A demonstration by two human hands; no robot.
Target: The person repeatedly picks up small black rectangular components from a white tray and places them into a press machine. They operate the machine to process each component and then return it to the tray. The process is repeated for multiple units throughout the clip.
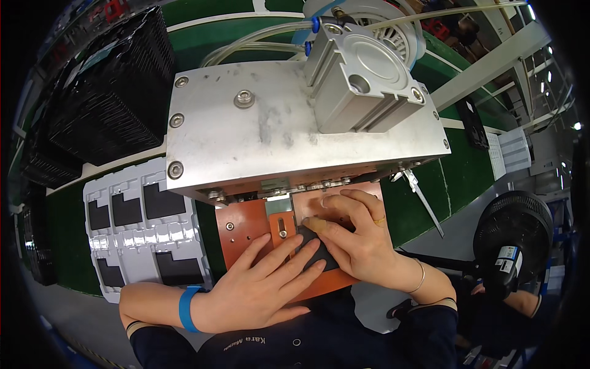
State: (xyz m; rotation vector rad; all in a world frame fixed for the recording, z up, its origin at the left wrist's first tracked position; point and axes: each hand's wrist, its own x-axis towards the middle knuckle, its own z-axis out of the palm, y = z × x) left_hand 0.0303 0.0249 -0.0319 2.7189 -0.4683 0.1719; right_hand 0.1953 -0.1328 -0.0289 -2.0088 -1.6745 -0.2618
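Both of my hands rest on an orange fixture plate [246, 227] under a metal press [270, 129]. My left hand [261, 286] lies flat with fingers spread, its fingertips on a small black flat part [319, 255]. My right hand [353, 237] presses down on the same black part and on a pale pink sheet [310, 206] beneath the press edge. A blue band sits on my left wrist, a thin bracelet on my right. Most of the black part is hidden under my fingers.
A white tray [138, 234] with black parts in its pockets lies to the left on the green bench. Stacks of black trays [110, 92] stand at the back left. An air cylinder [362, 80] with hoses tops the press. A black fan [513, 237] stands at right.
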